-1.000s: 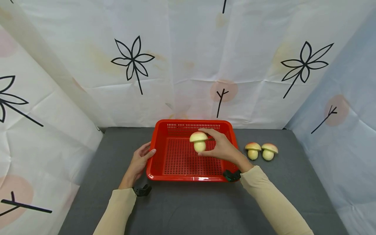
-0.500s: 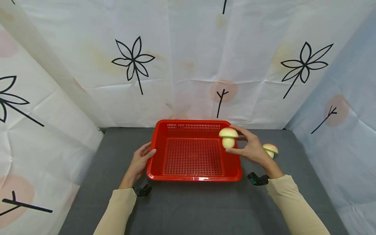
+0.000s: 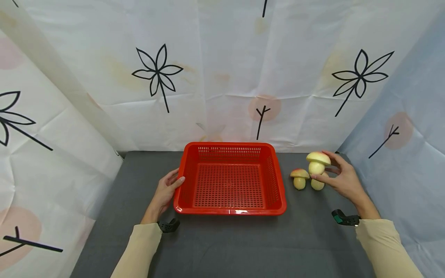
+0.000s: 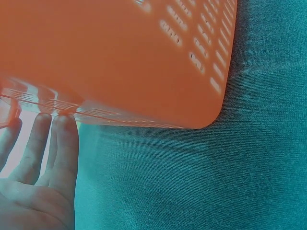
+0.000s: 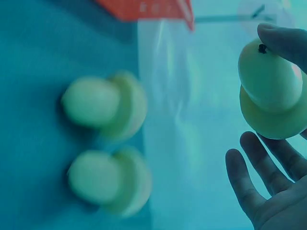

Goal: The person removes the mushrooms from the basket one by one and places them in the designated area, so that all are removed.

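Note:
My right hand [image 3: 347, 183] holds a toy mushroom [image 3: 317, 159] above the table at the right, thumb at the stem's foot and fingers at the cap. In the right wrist view the stem of this mushroom [image 5: 270, 79] faces the camera, with a dark dot near the thumb. Below it stand two similar mushrooms, one with a redder cap [image 3: 299, 178] and one partly hidden [image 3: 317, 185]. A red plastic basket [image 3: 229, 211] occupies the table's middle. At its left rim is my left hand [image 3: 164, 195], thumb over the edge and fingers against the outer wall.
Dark grey cloth covers the table [image 3: 222, 247]. Behind it and on both sides hang pale fabric walls [image 3: 215, 77] printed with black leaf and twig drawings. A black band [image 3: 169, 225] circles the left wrist, another band [image 3: 345, 218] the right.
My right hand has carried the mushroom rightward, from over the basket to above the two standing mushrooms. The left hand and the basket have stayed in place.

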Available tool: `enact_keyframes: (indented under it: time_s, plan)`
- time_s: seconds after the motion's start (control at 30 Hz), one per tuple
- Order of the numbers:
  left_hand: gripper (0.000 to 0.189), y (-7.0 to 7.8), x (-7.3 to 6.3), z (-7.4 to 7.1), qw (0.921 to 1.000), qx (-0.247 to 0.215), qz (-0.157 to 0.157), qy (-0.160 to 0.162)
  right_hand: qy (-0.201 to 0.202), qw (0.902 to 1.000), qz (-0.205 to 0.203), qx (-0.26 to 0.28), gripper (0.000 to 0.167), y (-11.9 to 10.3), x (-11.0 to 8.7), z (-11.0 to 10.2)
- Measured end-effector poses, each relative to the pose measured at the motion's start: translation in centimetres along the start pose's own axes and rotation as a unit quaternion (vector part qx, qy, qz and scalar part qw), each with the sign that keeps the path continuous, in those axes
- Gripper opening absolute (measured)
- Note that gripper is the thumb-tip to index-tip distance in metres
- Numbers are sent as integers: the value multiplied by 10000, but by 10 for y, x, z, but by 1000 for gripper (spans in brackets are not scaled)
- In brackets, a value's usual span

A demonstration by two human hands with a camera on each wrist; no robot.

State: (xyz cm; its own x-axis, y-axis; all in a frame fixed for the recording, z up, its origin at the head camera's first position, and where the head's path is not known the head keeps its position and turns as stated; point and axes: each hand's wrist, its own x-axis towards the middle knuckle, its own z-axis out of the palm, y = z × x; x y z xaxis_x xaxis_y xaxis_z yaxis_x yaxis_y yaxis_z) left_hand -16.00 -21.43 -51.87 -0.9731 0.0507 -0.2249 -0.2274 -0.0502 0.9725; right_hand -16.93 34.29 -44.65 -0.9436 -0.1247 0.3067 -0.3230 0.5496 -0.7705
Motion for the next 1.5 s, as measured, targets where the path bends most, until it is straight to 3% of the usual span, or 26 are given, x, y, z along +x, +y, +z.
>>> enact_keyframes:
  time_s: [0.33,0.63,1.0,1.5]
  plan:
    - [66,0,0,-1,10000,67,10,19,242,9951,873,-391,84,59,-21,-30]
    - [65,-1,0,-1,10000,15,1,20,-138,9856,1488,-787,90,93,-31,-39]
    - [65,-1,1,-1,10000,14,76,-25,-536,9744,1873,-1125,92,109,-33,-27]
    - [66,0,-1,0,10000,60,-47,36,-635,9727,1931,-1123,96,114,-31,-17]
